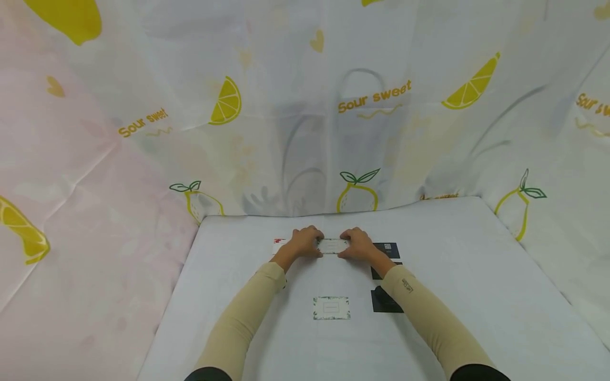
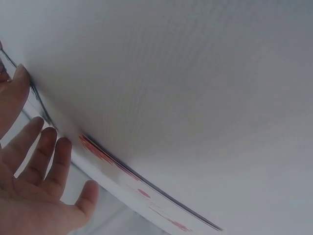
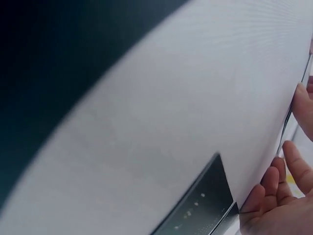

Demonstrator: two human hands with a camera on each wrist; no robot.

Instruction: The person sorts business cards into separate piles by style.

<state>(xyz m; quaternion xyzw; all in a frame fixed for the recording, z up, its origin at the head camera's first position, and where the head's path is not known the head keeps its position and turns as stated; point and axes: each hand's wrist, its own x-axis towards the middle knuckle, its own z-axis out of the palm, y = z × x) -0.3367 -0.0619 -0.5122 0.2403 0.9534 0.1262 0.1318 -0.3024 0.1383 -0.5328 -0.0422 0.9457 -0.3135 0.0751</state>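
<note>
At the far middle of the white table [image 1: 476, 275] my two hands hold a small white card [image 1: 332, 246] between them, flat just above the surface. My left hand [image 1: 304, 243] pinches its left end and my right hand [image 1: 358, 245] its right end. In the left wrist view the left hand [image 2: 34, 196] shows its thumb and fingers spread either side of a thin edge. The right wrist view shows the right hand [image 3: 279, 205] the same way, with a thin card edge [image 3: 288, 122] between thumb and fingers.
A white card with a green border [image 1: 331, 308] lies nearer me at the centre. Dark cards [image 1: 386, 248] lie under and beside my right forearm, one of them in the right wrist view as a dark card [image 3: 200, 205]. A red-marked card [image 2: 122, 169] lies by the left hand. A lemon-print curtain [image 1: 305, 106] surrounds the table.
</note>
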